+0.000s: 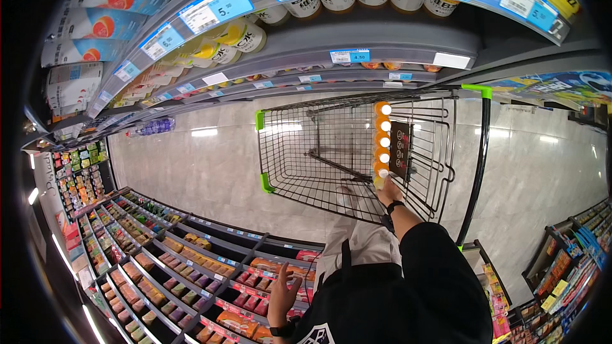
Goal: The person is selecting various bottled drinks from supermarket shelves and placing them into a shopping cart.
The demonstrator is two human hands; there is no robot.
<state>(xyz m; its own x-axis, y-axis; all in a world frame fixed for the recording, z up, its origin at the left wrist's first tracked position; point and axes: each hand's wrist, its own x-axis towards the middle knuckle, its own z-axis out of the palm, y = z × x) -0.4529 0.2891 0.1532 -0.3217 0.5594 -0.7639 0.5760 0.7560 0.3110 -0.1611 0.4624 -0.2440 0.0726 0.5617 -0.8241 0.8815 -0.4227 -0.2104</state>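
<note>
My right hand (389,191) reaches into a wire shopping cart (330,105) with green corner caps, at the near end of a row of orange bottles with white caps (384,142). It touches the nearest, yellowish bottle (379,182); whether the fingers grip it cannot be told. The bottles stand in a line beside a dark printed panel (400,150) in the cart. My left hand (283,294) is raised at the lower left, in front of the snack shelves, with its fingers apart and holding nothing.
Shelves of bottled drinks with price tags (356,56) run along the far side. Tiered snack shelves (191,267) stand at the near left. The cart's black handle (478,167) is on the right. A purplish bottle pack (155,125) lies on the floor by the shelving. More displays (559,272) stand at the lower right.
</note>
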